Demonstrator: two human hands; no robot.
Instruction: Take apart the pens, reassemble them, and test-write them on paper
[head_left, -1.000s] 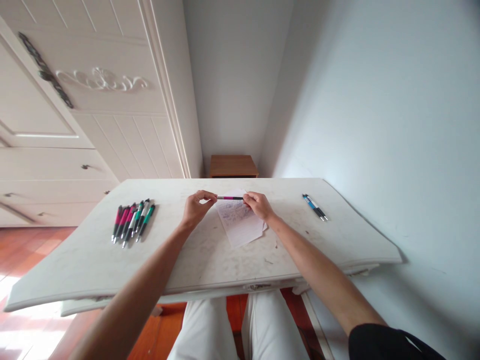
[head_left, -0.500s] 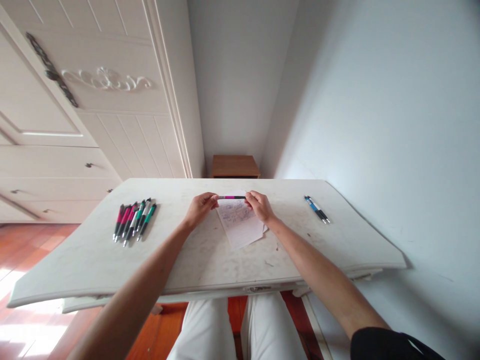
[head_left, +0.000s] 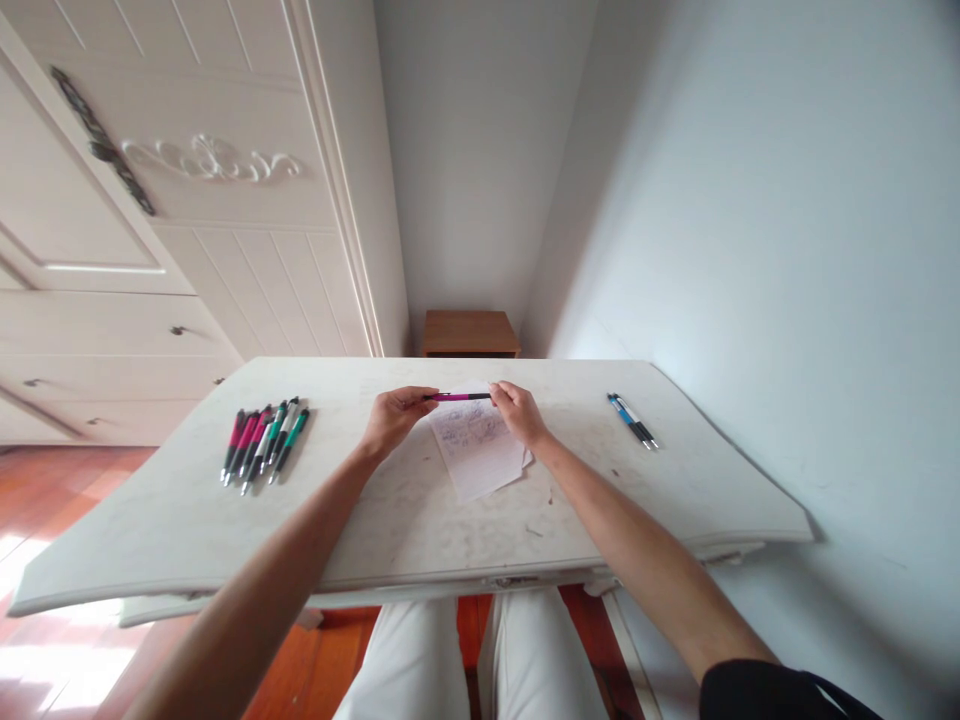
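A pink and black pen (head_left: 457, 397) is held level between both hands, just above a scribbled sheet of paper (head_left: 480, 455) on the white table (head_left: 375, 520). My left hand (head_left: 395, 418) pinches the pen's left end with closed fingers. My right hand (head_left: 517, 412) pinches its right end, fingers closed as well. A row of several pink and green pens (head_left: 262, 440) lies to the left of my left hand. Two blue pens (head_left: 631, 419) lie to the right.
A white wardrobe with drawers (head_left: 150, 250) stands to the left of the table. A small brown wooden cabinet (head_left: 469, 332) stands beyond the far edge. A pale wall runs along the right. My legs in white trousers (head_left: 465, 660) show under the table.
The pen stays between both hands; my left fingers have shifted slightly along its left end. The view has drifted a little.
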